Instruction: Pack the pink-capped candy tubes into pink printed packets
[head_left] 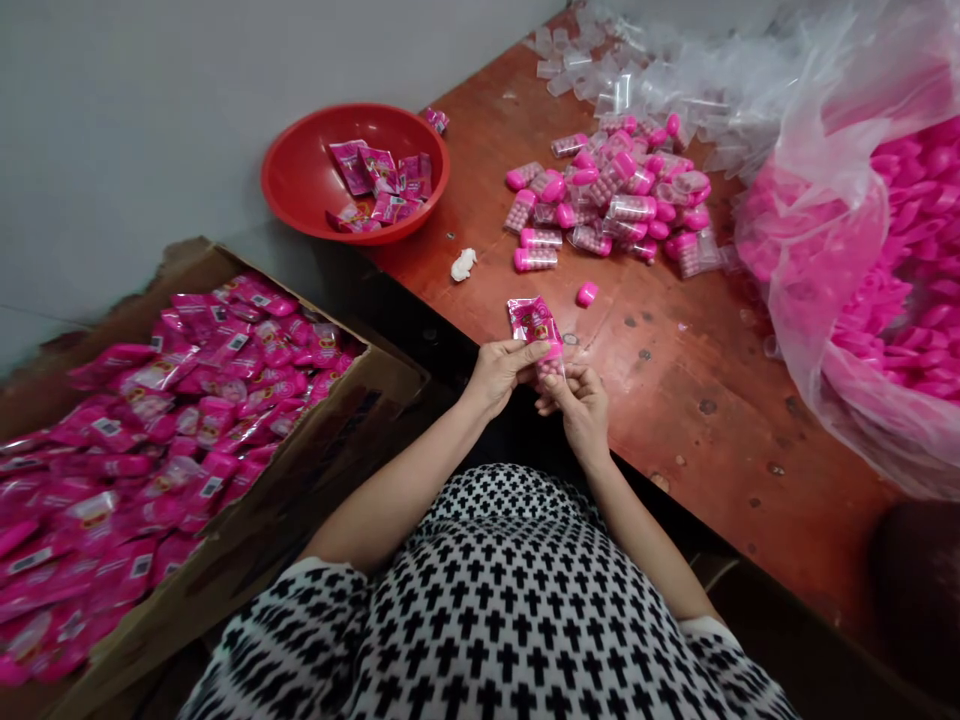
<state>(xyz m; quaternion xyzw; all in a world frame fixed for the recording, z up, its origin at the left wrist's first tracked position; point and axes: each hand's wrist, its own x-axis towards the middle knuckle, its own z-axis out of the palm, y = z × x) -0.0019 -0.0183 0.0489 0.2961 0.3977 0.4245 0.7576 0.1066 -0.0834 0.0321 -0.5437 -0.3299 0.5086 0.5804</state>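
Observation:
My left hand (501,376) is closed, with its thumb and fingers pinching a pink printed packet (531,316) near the table's front edge. Close against it, my right hand (583,408) grips a see-through tube (551,366) with small pink balls showing inside. Tube and packet overlap between the fingers; whether the tube sits inside the packet I cannot tell. Just beyond my hands lies a loose pink cap (586,294). Further back is a heap of capped tubes (616,190), filled with similar pink balls.
A red bowl (289,165) with several pink packets stands at the table's left edge. Below left, an open cardboard box (292,480) holds many filled packets. Empty tubes (637,75) lie at the back; a plastic bag (814,250) of pink pieces is at right. A white scrap (463,264) lies nearby.

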